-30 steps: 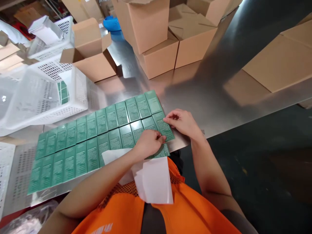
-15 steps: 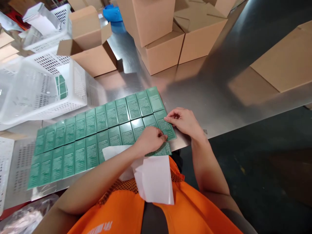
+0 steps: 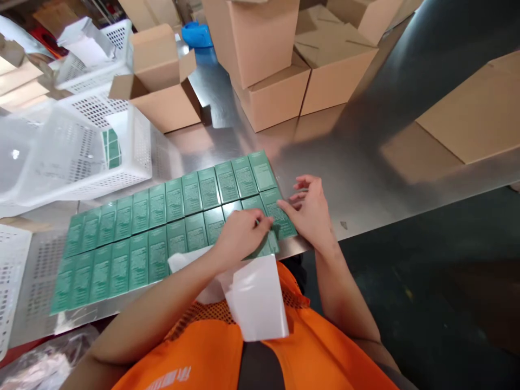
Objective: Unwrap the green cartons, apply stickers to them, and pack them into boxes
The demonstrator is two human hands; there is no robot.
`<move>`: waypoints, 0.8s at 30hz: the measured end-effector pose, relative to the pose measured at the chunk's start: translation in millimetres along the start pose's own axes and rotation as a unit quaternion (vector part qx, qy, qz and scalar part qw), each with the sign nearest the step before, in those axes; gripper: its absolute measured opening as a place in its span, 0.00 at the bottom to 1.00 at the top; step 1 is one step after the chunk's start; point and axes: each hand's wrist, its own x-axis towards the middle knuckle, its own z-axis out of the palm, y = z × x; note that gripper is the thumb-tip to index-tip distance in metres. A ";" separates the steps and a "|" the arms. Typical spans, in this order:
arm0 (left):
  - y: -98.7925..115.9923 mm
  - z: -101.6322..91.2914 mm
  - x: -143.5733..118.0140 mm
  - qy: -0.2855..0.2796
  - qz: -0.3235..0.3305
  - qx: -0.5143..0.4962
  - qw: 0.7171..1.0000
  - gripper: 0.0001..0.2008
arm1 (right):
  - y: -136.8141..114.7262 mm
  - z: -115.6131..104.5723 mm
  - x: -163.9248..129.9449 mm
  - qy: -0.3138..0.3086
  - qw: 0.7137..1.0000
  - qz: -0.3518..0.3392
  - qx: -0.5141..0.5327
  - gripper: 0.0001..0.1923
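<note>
The person in the orange vest stands at the near edge of a shiny metal table [image 3: 365, 162]. On the table lie many flat green boxes [image 3: 162, 227], packed side by side in two long rows that run from the near left to the middle, all with the printed side up.

Both hands work at the right end of the near row. The left hand [image 3: 239, 235] is curled, with its fingertips pressed down on the green box at that end; under it hangs a white sheet of paper [image 3: 258, 300], and it seems this hand keeps the sheet, but I cannot tell the grip exactly. The right hand [image 3: 311, 211] rests just beside it, with the fingers loosely spread and not clenched; its fingertips touch the right edge of the last green box [image 3: 284, 225] in the near row. This box is a little tilted against its neighbours and lies close to the near edge of the table.

To the left, a white plastic basket [image 3: 134, 162] with holes in the wall stands on the table, and a few green boxes are inside it. More white baskets [image 3: 93, 70] are behind it on the far left. An open cardboard box [image 3: 162, 92] stands just behind the rows. Further away, in the middle, are several closed cardboard boxes [image 3: 280, 92], some stacked. One more flat carton [image 3: 475, 114] lies on the far right. A blue object [image 3: 197, 35] shows at the far side, between the cartons.
</note>
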 end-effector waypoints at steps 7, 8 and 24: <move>-10.0 -37.5 -13.8 0.375 0.012 -0.039 0.926 0.17 | -60.9 13.4 -42.4 -0.086 0.990 -0.050 0.097 0.18; -11.1 -40.0 -13.8 0.372 0.016 -0.053 0.927 0.17 | -66.2 18.9 -44.1 -0.064 0.992 -0.072 0.085 0.13; -90.5 -115.8 -44.4 0.284 -0.063 -0.553 0.781 0.20 | -83.8 26.5 -54.7 -0.155 0.802 -0.575 0.031 0.11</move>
